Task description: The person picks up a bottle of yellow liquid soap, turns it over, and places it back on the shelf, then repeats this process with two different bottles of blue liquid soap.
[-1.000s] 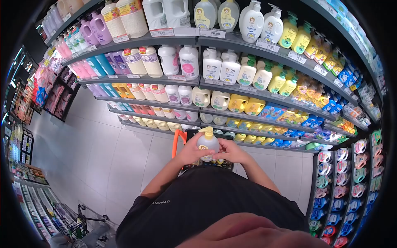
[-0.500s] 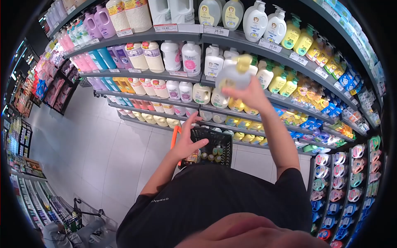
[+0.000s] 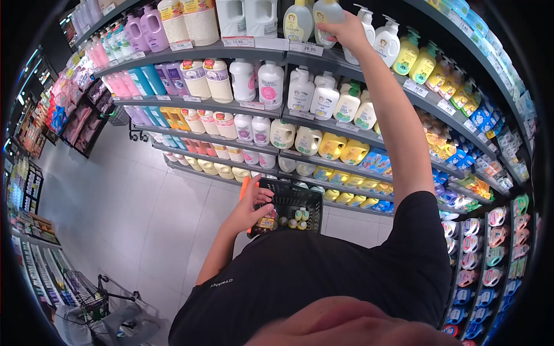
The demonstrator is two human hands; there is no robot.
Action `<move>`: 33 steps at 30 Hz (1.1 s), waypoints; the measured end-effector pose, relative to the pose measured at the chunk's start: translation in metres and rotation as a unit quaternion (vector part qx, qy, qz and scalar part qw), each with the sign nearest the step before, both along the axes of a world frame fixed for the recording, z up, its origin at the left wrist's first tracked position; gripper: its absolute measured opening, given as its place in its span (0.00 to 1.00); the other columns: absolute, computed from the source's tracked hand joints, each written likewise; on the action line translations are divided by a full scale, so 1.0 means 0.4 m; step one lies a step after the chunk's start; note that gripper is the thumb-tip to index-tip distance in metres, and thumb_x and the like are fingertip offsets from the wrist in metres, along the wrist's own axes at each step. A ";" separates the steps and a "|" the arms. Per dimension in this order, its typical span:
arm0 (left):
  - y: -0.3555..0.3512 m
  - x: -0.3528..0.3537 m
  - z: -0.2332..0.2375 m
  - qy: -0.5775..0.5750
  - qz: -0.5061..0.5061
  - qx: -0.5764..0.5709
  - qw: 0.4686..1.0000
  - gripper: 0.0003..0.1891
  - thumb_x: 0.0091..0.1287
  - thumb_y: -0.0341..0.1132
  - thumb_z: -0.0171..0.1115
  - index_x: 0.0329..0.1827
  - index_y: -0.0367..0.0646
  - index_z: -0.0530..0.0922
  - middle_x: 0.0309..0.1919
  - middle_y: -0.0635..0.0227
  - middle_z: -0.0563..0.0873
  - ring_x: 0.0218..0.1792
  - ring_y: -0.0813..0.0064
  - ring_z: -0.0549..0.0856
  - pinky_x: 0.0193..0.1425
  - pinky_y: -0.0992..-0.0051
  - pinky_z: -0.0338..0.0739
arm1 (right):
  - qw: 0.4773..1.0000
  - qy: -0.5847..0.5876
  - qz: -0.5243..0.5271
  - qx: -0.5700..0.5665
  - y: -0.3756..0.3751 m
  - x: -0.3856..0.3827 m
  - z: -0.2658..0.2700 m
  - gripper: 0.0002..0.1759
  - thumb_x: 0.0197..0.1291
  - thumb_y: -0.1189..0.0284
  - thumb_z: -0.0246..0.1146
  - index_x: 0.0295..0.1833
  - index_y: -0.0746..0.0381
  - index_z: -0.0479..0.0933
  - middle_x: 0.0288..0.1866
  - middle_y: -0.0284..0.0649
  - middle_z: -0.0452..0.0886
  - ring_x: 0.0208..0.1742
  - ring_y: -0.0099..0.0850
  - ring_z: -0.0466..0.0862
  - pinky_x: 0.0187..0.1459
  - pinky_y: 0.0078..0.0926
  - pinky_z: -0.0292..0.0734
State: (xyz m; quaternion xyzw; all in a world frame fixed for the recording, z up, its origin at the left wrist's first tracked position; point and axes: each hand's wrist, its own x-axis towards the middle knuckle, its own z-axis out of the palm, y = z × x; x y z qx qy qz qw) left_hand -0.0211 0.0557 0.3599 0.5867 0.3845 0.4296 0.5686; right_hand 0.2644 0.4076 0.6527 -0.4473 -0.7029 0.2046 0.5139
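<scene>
My right hand [image 3: 348,30] reaches up to the upper shelf [image 3: 323,57], fingers wrapped around a clear bottle [image 3: 328,12] with a pale label. That bottle stands beside a similar clear bottle [image 3: 298,22]; white pump bottles [image 3: 385,43] are on its other side. A price tag is on the shelf edge just below. My left hand [image 3: 249,209] hovers at the left rim of a black shopping basket [image 3: 316,203], next to its orange handle [image 3: 243,190]. Its fingers are loosely bent, with the thumb apart and nothing in them. Several small bottles [image 3: 297,219] and a package [image 3: 266,221] lie inside the basket.
Shelves of bottles curve across the front, with yellow pump bottles [image 3: 424,64] to the right. A side rack [image 3: 461,271] of bottles stands close on the right. At lower left is a cart [image 3: 86,294] with a person's grey trousers [image 3: 109,323]. Tiled floor [image 3: 150,230] extends left.
My right hand has moved up with the clear bottle from in front of the middle shelves to the upper shelf. My left hand has dropped slightly, its fingers more bent.
</scene>
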 end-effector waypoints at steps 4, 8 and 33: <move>-0.013 -0.021 -0.026 0.008 0.009 0.003 1.000 0.46 0.70 0.24 0.64 0.86 0.47 0.45 0.56 0.58 0.80 0.53 0.72 0.81 0.64 0.68 0.77 | 0.997 0.003 -0.042 -0.060 0.006 -0.029 -0.016 0.29 0.51 0.71 0.81 0.59 0.66 0.81 0.51 0.40 0.87 0.45 0.27 0.89 0.40 0.24 0.91; -0.025 -0.024 -0.021 -0.007 0.025 -0.007 1.000 0.43 0.71 0.26 0.67 0.84 0.44 0.50 0.54 0.60 0.79 0.49 0.75 0.80 0.61 0.70 0.77 | 0.993 0.055 -0.032 -0.098 0.062 -0.028 -0.051 0.27 0.52 0.75 0.80 0.58 0.66 0.80 0.53 0.41 0.86 0.49 0.30 0.88 0.40 0.25 0.91; -0.043 -0.040 -0.024 0.012 -0.017 -0.005 1.000 0.35 0.75 0.29 0.63 0.81 0.40 0.57 0.52 0.62 0.82 0.48 0.76 0.83 0.58 0.73 0.78 | 0.983 -0.113 -0.118 -0.087 0.093 0.017 0.001 0.27 0.68 0.71 0.68 0.69 0.66 0.73 0.60 0.47 0.82 0.51 0.38 0.88 0.37 0.32 0.92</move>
